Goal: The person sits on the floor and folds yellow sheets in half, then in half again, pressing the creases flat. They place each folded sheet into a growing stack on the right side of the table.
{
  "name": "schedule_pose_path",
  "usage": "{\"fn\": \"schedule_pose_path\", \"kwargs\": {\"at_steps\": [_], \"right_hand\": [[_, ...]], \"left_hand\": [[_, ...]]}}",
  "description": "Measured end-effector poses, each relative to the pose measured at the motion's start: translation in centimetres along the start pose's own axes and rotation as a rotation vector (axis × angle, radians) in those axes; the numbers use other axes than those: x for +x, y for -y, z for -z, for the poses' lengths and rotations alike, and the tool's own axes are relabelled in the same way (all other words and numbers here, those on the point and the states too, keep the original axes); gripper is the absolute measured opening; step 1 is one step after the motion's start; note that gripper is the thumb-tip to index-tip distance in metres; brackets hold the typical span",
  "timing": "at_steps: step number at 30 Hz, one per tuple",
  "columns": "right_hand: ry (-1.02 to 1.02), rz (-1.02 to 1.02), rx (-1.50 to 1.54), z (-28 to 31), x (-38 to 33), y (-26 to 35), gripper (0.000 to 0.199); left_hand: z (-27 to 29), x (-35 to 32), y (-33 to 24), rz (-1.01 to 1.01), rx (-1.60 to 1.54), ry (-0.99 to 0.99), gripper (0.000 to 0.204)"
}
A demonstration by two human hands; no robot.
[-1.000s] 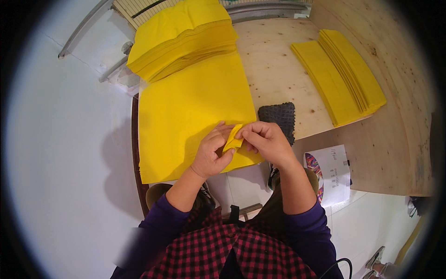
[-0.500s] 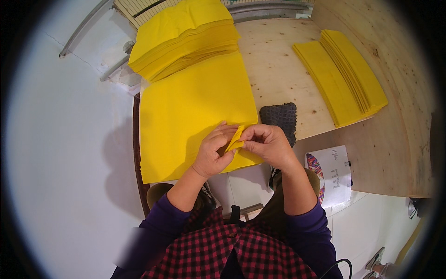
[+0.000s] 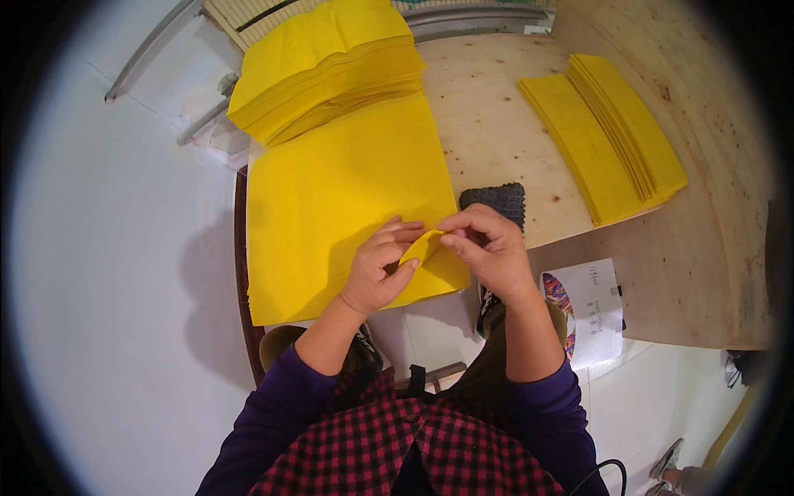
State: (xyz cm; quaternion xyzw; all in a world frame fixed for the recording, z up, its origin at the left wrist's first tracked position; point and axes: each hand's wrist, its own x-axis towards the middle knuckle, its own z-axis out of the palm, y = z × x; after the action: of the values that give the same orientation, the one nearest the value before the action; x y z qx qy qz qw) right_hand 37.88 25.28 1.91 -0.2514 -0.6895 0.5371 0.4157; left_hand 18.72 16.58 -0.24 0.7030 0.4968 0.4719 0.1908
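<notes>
A wide stack of yellow cloth sheets (image 3: 347, 182) lies flat in front of me. At its near right corner, a flap of yellow cloth (image 3: 425, 246) is lifted and curled up. My right hand (image 3: 496, 252) pinches the flap's upper end between thumb and fingers. My left hand (image 3: 376, 266) rests on the stack, its thumb pressed against the flap's lower left end and its other fingers stretched behind it. Whether the flap is one layer or several, I cannot tell. Just beyond my right hand is a dark grey textured pad (image 3: 500, 198), partly covered by that hand.
A thick folded-over pile of yellow cloth (image 3: 322, 58) sits at the stack's far end. Folded yellow strips (image 3: 579, 149) lie on the wooden tabletop (image 3: 488, 107) at right. A white printed box (image 3: 594, 314) stands below the table edge. Another person's foot (image 3: 667, 460) shows at lower right.
The narrow folded corner has spread into a wider curled flap. My right hand has shifted slightly up and right with its end; my left hand has barely moved.
</notes>
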Motion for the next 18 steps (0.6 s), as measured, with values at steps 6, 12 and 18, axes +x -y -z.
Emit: {"fn": "schedule_pose_path", "kwargs": {"at_steps": [6,12,18], "right_hand": [[0.216,-0.202,-0.019,3.7,-0.9,-0.5,0.013],[0.355,-0.147,-0.214,3.5,-1.3,-1.5,0.019],[0.347,-0.229,-0.14,3.3,-1.3,-2.0,0.014]], "left_hand": [[0.0,-0.2,0.1,0.09,-0.031,-0.013,0.017],[0.1,-0.2,0.1,0.079,-0.035,0.01,0.01],[0.2,-0.1,0.2,0.061,-0.029,0.018,0.012]]}}
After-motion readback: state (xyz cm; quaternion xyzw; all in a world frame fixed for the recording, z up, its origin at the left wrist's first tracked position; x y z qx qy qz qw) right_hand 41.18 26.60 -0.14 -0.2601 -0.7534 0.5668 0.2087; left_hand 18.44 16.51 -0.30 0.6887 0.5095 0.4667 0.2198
